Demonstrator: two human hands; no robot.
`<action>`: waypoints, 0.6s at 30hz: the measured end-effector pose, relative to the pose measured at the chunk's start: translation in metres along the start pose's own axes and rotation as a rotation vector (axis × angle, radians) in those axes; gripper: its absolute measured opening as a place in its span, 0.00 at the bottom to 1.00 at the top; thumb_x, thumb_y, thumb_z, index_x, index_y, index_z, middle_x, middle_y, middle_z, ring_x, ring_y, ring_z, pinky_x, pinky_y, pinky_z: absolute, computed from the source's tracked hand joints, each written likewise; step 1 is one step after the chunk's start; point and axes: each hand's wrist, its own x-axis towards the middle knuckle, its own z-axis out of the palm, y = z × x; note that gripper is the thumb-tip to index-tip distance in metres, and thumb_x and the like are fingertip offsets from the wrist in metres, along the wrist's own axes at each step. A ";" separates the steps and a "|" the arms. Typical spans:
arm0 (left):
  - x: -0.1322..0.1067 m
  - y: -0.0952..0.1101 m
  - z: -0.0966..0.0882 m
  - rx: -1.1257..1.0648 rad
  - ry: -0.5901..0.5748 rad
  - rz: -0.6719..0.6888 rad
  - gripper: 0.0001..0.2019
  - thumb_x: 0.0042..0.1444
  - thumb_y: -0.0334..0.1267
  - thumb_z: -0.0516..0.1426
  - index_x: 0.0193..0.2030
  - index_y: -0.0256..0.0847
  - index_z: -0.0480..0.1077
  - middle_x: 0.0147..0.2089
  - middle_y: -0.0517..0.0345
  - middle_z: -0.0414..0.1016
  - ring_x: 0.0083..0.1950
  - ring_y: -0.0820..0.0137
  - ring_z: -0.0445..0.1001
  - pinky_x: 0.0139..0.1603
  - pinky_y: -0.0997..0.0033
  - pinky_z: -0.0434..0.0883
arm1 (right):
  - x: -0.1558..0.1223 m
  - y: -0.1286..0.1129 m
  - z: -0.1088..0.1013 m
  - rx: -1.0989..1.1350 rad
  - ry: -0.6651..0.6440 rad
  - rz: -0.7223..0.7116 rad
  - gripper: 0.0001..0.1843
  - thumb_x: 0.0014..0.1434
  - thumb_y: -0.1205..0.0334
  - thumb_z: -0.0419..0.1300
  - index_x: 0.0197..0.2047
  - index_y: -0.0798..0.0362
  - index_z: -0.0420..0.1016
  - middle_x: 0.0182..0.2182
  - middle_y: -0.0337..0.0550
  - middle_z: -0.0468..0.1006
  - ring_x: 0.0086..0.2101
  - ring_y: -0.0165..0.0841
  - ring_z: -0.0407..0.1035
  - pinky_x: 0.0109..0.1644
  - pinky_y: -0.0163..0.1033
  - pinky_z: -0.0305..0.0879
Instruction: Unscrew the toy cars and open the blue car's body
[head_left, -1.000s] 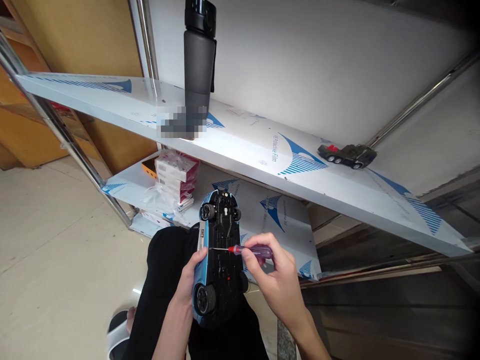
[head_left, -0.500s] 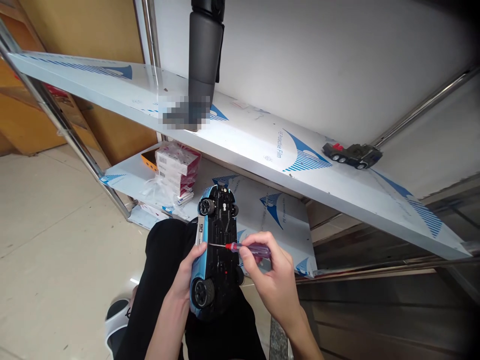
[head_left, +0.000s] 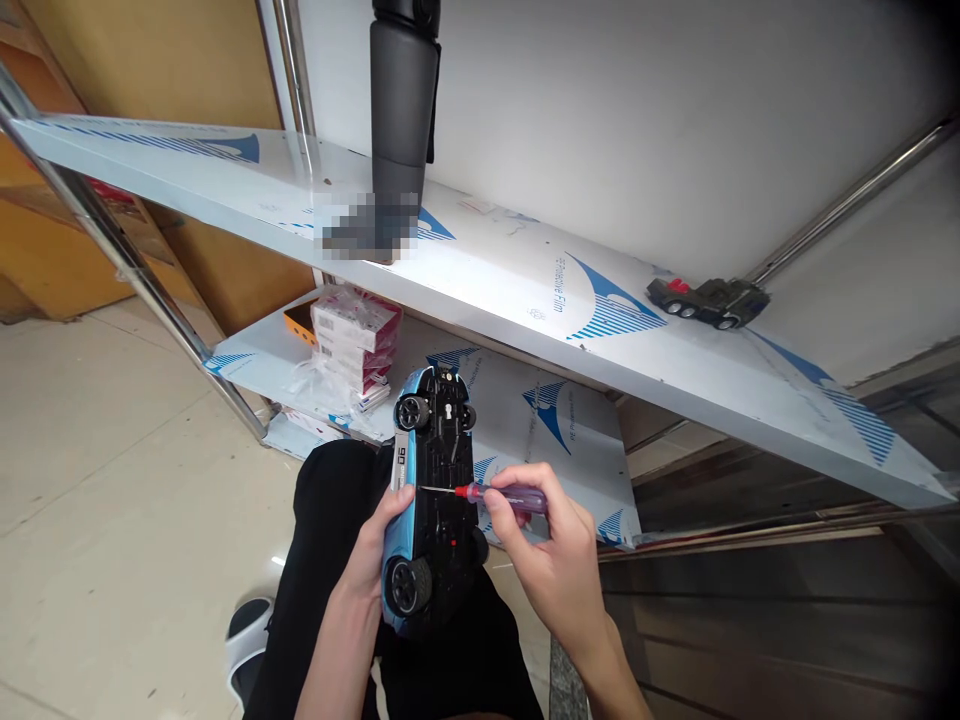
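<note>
Head view: the left hand [head_left: 367, 553] clasped the upturned toy car [head_left: 439, 500], its long axis pointing forward. The right hand's [head_left: 547, 545] fingers [head_left: 517, 482] pinched a screwdriver [head_left: 510, 497] aimed leftward across it.

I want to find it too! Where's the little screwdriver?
Look at the person's lap, where the left hand grips an upside-down blue toy car. The right hand pinches a thin screwdriver. Its purple handle and red collar stand out against the car's black underside.

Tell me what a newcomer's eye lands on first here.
A blue toy car, belly up, sits low in the centre, held by the left hand. The right hand holds a red-and-purple screwdriver across its black underside. Higher up, a dark bottle stands on a white shelf.
</note>
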 end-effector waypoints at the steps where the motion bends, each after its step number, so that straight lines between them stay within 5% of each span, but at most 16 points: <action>1: -0.001 0.001 0.001 0.005 -0.001 -0.002 0.35 0.46 0.49 0.78 0.58 0.36 0.77 0.43 0.46 0.89 0.42 0.48 0.88 0.47 0.55 0.85 | 0.000 -0.001 0.000 0.007 -0.002 -0.003 0.02 0.73 0.60 0.65 0.46 0.43 0.76 0.37 0.31 0.80 0.34 0.27 0.73 0.40 0.30 0.70; 7: -0.001 0.003 0.008 0.027 0.003 0.017 0.38 0.46 0.49 0.78 0.63 0.39 0.76 0.43 0.48 0.88 0.43 0.48 0.88 0.47 0.56 0.85 | 0.003 -0.003 0.000 0.036 -0.068 0.001 0.02 0.75 0.60 0.62 0.47 0.44 0.75 0.39 0.33 0.80 0.36 0.28 0.74 0.43 0.30 0.70; 13: 0.008 0.005 0.004 0.130 -0.007 0.101 0.38 0.55 0.44 0.74 0.71 0.45 0.71 0.48 0.52 0.88 0.47 0.53 0.88 0.52 0.60 0.83 | 0.011 0.005 0.001 0.028 -0.016 0.131 0.14 0.79 0.55 0.55 0.39 0.47 0.71 0.28 0.31 0.71 0.28 0.28 0.67 0.34 0.33 0.62; 18: 0.012 0.004 0.004 0.114 0.018 0.083 0.36 0.55 0.45 0.74 0.69 0.42 0.73 0.50 0.49 0.88 0.45 0.52 0.88 0.50 0.58 0.83 | 0.018 0.017 -0.002 0.064 -0.130 0.146 0.02 0.77 0.61 0.58 0.51 0.44 0.69 0.34 0.32 0.73 0.33 0.29 0.69 0.39 0.33 0.65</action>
